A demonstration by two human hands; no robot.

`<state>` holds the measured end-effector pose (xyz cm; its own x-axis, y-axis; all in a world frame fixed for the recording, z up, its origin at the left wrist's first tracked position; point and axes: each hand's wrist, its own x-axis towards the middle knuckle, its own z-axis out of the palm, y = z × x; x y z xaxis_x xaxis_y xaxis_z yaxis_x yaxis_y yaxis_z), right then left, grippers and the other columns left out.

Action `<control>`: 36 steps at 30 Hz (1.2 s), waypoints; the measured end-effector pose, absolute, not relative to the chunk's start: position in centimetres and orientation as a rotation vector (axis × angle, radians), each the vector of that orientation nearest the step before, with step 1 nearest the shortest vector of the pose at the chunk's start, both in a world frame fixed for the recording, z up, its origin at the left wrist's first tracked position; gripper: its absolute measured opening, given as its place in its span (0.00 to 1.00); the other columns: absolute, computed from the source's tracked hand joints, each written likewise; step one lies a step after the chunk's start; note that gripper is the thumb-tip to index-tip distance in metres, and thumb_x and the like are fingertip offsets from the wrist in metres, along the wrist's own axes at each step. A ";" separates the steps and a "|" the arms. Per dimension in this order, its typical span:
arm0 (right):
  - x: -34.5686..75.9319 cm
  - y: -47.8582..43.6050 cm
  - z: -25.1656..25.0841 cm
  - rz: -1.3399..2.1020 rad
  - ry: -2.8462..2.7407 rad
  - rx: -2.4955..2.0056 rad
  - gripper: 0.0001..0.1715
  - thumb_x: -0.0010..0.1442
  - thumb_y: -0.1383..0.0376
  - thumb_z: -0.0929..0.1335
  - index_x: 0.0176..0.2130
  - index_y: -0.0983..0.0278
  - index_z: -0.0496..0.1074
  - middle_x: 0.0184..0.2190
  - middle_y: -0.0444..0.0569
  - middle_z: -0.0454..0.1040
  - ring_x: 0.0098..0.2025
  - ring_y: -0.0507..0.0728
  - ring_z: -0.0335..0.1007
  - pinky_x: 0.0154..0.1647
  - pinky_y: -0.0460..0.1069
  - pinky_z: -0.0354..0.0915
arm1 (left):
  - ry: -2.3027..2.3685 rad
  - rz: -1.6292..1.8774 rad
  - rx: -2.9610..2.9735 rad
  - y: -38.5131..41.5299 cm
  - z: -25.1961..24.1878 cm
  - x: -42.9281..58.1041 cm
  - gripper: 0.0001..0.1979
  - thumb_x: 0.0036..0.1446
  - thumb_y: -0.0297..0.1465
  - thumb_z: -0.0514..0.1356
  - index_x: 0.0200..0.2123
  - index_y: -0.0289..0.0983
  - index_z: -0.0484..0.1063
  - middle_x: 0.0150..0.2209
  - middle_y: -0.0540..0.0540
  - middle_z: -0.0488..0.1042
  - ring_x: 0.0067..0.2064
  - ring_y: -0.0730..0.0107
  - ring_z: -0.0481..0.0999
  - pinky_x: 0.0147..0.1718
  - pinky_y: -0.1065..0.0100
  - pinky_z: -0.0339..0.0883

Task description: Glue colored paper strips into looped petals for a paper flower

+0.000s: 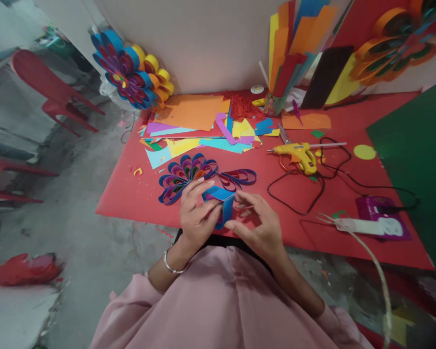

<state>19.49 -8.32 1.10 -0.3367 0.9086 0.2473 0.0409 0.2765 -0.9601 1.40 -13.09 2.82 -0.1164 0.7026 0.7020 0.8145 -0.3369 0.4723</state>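
Between my hands, near the table's front edge, is a looped blue paper strip (228, 211) with some purple showing inside it. My left hand (198, 213) has its fingers wrapped round the paper's left side. At the right side, my right hand (257, 223) has its thumb and fingers apart around the strip, fingertips at its edge. Just beyond my hands lies a half-round flower of layered paper loops (178, 177) in blue, purple, red and green. Loose teardrop paper petals (244, 176) lie to its right.
A yellow glue gun (304, 156) with a black cord lies at right, near a purple box with a white power strip (366, 226). Coloured paper sheets (192, 110) and scraps lie at the back. Finished paper flowers (125, 72) and a green board (417, 165) flank the table.
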 end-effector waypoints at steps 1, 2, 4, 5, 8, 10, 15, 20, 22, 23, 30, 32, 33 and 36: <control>19.2 -8.6 1.0 1.178 -1.656 -0.924 0.36 0.53 0.55 0.82 0.59 0.53 0.76 0.47 0.49 0.82 0.42 0.57 0.80 0.38 0.51 0.78 | -1.763 -1.478 -1.997 -13.1 2.7 1.4 0.04 0.63 0.28 0.67 0.39 0.43 0.82 0.58 0.45 0.78 0.63 0.52 0.74 0.62 0.43 0.71; 18.9 -8.9 0.9 1.181 -1.662 -0.958 0.35 0.54 0.55 0.81 0.59 0.53 0.76 0.46 0.49 0.82 0.41 0.57 0.80 0.37 0.51 0.78 | -1.794 -1.499 -1.986 -13.1 2.5 1.5 0.04 0.64 0.29 0.66 0.38 0.43 0.81 0.58 0.45 0.79 0.63 0.52 0.75 0.62 0.43 0.71; 18.4 -9.4 0.5 1.233 -1.623 -1.012 0.30 0.57 0.56 0.79 0.58 0.54 0.77 0.42 0.47 0.82 0.36 0.55 0.79 0.34 0.50 0.78 | -1.867 -1.548 -1.965 -13.2 2.2 1.5 0.03 0.64 0.29 0.66 0.37 0.42 0.81 0.57 0.45 0.79 0.62 0.53 0.76 0.62 0.43 0.72; 18.2 -9.5 0.3 1.273 -1.588 -1.027 0.27 0.58 0.57 0.78 0.57 0.54 0.77 0.40 0.46 0.82 0.34 0.54 0.78 0.33 0.49 0.77 | -1.904 -1.584 -1.956 -13.3 2.1 1.5 0.03 0.64 0.30 0.66 0.37 0.42 0.81 0.57 0.44 0.79 0.62 0.54 0.77 0.61 0.44 0.73; 18.1 -9.5 0.2 1.365 -1.512 -1.023 0.21 0.60 0.59 0.76 0.53 0.55 0.79 0.34 0.44 0.80 0.31 0.52 0.76 0.33 0.48 0.76 | -2.006 -1.730 -1.926 -13.4 1.8 1.6 0.02 0.64 0.29 0.67 0.36 0.40 0.82 0.55 0.43 0.81 0.59 0.57 0.79 0.58 0.49 0.76; 18.2 -9.3 0.5 1.372 -1.530 -1.021 0.17 0.61 0.58 0.76 0.50 0.56 0.80 0.33 0.44 0.79 0.31 0.52 0.75 0.33 0.47 0.75 | -2.045 -1.841 -1.903 -13.4 1.7 1.7 0.02 0.64 0.29 0.67 0.36 0.40 0.82 0.52 0.44 0.83 0.56 0.60 0.81 0.55 0.54 0.78; 18.3 -8.8 0.7 1.367 -1.612 -1.034 0.15 0.58 0.55 0.76 0.44 0.59 0.81 0.43 0.50 0.80 0.39 0.54 0.77 0.37 0.49 0.76 | -2.105 -1.972 -1.777 -13.4 1.5 2.0 0.03 0.63 0.28 0.68 0.36 0.40 0.82 0.46 0.47 0.85 0.47 0.68 0.85 0.47 0.66 0.78; 17.7 -9.2 -1.0 1.731 -1.362 -0.984 0.25 0.56 0.47 0.77 0.45 0.59 0.75 0.42 0.51 0.81 0.42 0.56 0.80 0.43 0.52 0.79 | -2.113 -1.967 -1.663 -13.4 1.0 2.0 0.02 0.63 0.29 0.68 0.35 0.40 0.82 0.41 0.49 0.84 0.43 0.69 0.84 0.44 0.68 0.78; 17.5 -9.6 -1.6 1.844 -1.279 -0.958 0.27 0.55 0.45 0.78 0.44 0.59 0.73 0.40 0.50 0.80 0.40 0.56 0.80 0.42 0.51 0.79 | -2.120 -1.947 -1.608 -13.4 0.7 1.8 0.03 0.63 0.31 0.68 0.35 0.40 0.82 0.40 0.49 0.84 0.42 0.69 0.84 0.44 0.67 0.78; 17.4 -9.9 -1.9 1.866 -1.268 -0.953 0.27 0.55 0.45 0.78 0.43 0.59 0.73 0.41 0.50 0.80 0.40 0.56 0.80 0.42 0.51 0.79 | -2.123 -1.938 -1.576 -13.3 0.5 1.8 0.04 0.63 0.32 0.68 0.35 0.40 0.82 0.40 0.48 0.84 0.42 0.68 0.84 0.44 0.67 0.78; 16.8 -11.1 -1.9 1.782 -1.299 -0.884 0.17 0.60 0.50 0.77 0.35 0.60 0.77 0.66 0.58 0.70 0.68 0.65 0.69 0.64 0.61 0.72 | -2.189 -1.951 -1.454 -12.6 0.5 2.1 0.08 0.63 0.37 0.68 0.32 0.40 0.82 0.39 0.46 0.84 0.42 0.66 0.84 0.44 0.64 0.79; 16.9 -11.0 -1.9 1.749 -1.233 -0.878 0.15 0.61 0.52 0.76 0.33 0.60 0.76 0.68 0.57 0.69 0.69 0.65 0.67 0.69 0.64 0.66 | -2.230 -2.011 -1.446 -12.4 0.7 2.2 0.09 0.62 0.39 0.69 0.32 0.40 0.83 0.40 0.46 0.84 0.42 0.66 0.84 0.43 0.64 0.79; 17.0 -10.8 -1.9 1.718 -1.197 -0.873 0.15 0.61 0.53 0.76 0.32 0.60 0.75 0.69 0.57 0.69 0.70 0.65 0.67 0.70 0.65 0.65 | -2.264 -2.053 -1.426 -12.4 0.8 2.3 0.10 0.61 0.40 0.70 0.32 0.40 0.84 0.40 0.46 0.84 0.42 0.66 0.84 0.43 0.65 0.79; 17.7 -10.2 -1.8 1.578 -1.139 -0.849 0.14 0.63 0.55 0.75 0.33 0.59 0.72 0.68 0.56 0.70 0.69 0.66 0.69 0.67 0.66 0.68 | -2.362 -2.215 -1.288 -12.1 0.8 2.2 0.13 0.59 0.42 0.71 0.29 0.40 0.83 0.41 0.45 0.84 0.40 0.66 0.83 0.42 0.65 0.79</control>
